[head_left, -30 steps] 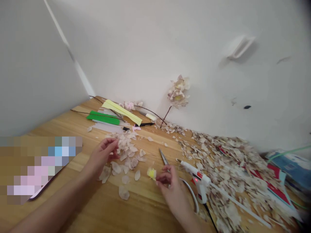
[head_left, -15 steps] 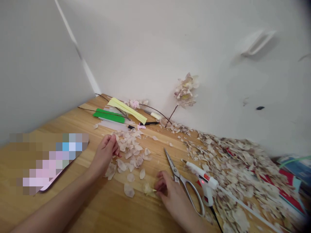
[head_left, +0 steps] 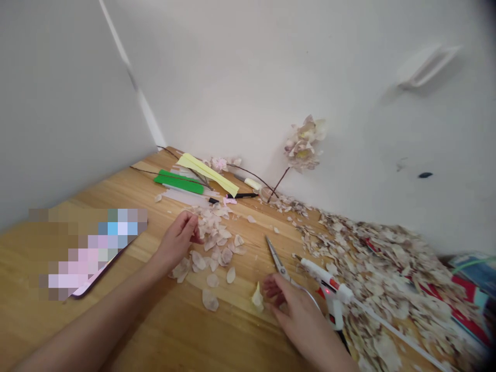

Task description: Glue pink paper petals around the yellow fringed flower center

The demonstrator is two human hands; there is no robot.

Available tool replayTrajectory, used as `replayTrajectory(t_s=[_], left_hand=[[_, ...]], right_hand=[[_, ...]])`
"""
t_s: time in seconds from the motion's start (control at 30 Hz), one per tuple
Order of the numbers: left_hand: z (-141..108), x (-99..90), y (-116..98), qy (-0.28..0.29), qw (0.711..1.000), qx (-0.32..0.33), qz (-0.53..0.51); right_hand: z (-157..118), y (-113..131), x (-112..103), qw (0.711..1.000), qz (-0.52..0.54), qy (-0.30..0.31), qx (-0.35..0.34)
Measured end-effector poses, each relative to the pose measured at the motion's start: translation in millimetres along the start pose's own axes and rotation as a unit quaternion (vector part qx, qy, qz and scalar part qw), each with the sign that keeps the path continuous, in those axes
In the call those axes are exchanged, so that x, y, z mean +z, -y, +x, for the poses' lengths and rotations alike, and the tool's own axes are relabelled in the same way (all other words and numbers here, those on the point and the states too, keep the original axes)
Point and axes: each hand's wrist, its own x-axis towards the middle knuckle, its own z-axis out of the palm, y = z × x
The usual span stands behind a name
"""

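My left hand (head_left: 181,238) is closed, thumb against curled fingers, at the left edge of a loose heap of pale petals (head_left: 215,232). Whatever lies between those fingertips is hidden from me. Beside my right hand (head_left: 292,307) a small pale-yellow flower piece (head_left: 257,298) rests on the wooden table, just left of the fingertips. That hand holds nothing, and its fingers are apart. Silver scissors (head_left: 276,256) lie partly under the right hand, which covers much of the handles. To their right lies a white glue gun (head_left: 327,279) with a small red light glowing.
A large spread of dried petals (head_left: 391,268) covers the table's right side. A flower stem with blossoms (head_left: 304,147) leans near the wall. Green sheet (head_left: 179,182), yellow paper strip (head_left: 209,173) and a black pen (head_left: 242,196) lie behind. A phone, partly blurred (head_left: 112,258), is on the left.
My right hand has let go of the flower piece, which now stands on the table, and its fingers have opened. The whole view has shifted slightly; my left hand stays by the petals.
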Motion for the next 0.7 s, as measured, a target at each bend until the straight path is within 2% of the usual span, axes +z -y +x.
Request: replayTrajectory(t_s=[0.2, 0.3, 0.4, 0.5, 0.57, 0.7], left_hand=[[0, -6.6, -6, 0.0, 0.998, 0.045, 0.035], [0, -10.1, -9, 0.013, 0.995, 0.05, 0.085], [0, -10.5, -6, 0.027, 0.992, 0.052, 0.113], [-3, -5.7, 0, 0.047, 0.988, 0.077, 0.126], [-8, -0.7, 2, 0.09, 0.983, 0.093, 0.132], [-22, 8.5, -1, 0.242, 0.958, 0.06, 0.14]], right_hand=[[5, 0, -1, 0.999, 0.032, -0.028, 0.008], [10, -1, 3, 0.988, 0.145, -0.053, 0.006], [16, 0, 7, 0.956, 0.288, -0.06, 0.007], [20, 6, 10, 0.935, 0.349, -0.055, 0.02], [23, 9, 12, 0.928, 0.37, -0.041, 0.028], [27, 11, 18, 0.913, 0.405, -0.045, 0.023]])
